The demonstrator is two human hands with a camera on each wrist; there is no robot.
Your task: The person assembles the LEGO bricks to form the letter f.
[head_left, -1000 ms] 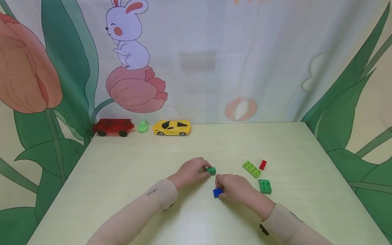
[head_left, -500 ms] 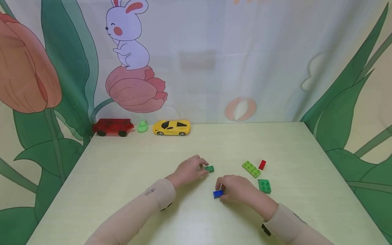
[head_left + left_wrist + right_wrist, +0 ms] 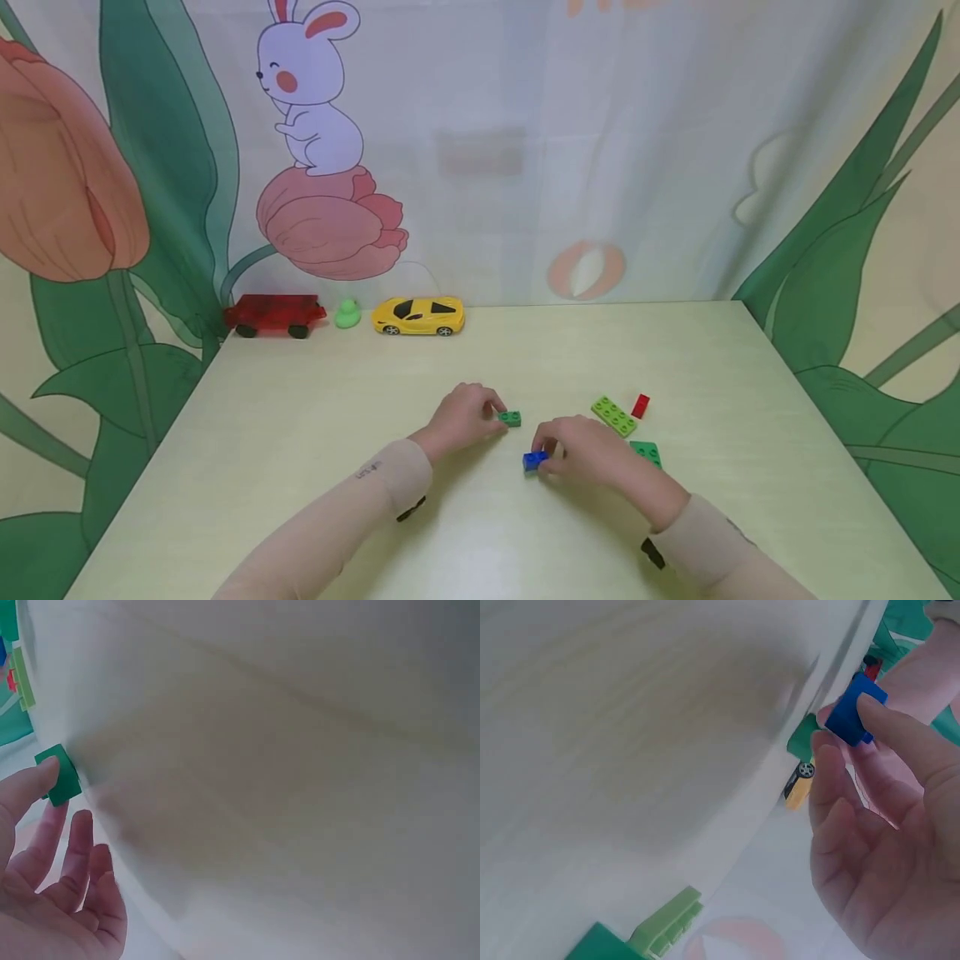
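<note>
My left hand (image 3: 465,421) pinches a small green building brick (image 3: 511,418) between thumb and index finger near the middle of the table. In the left wrist view the thumb lies across the face of that green brick (image 3: 63,777), and the other fingers are loosely bent. Just to the right and nearer, my right hand (image 3: 588,450) holds a blue building brick (image 3: 534,462) by its right end. The right wrist view has the thumb on the side of the blue brick (image 3: 853,712), fingers behind it. A small gap separates the two bricks.
To the right lie a lime-green brick (image 3: 614,416), a small red brick (image 3: 641,407) and a square green brick (image 3: 647,453), partly hidden by the right hand. Along the back edge stand a red toy car (image 3: 276,315), a green duck (image 3: 347,314) and a yellow toy car (image 3: 420,317).
My right hand has lifted the blue brick slightly and moved it away from me, now partly covering the square green brick. The left hand has shifted a little left with the small green brick.
</note>
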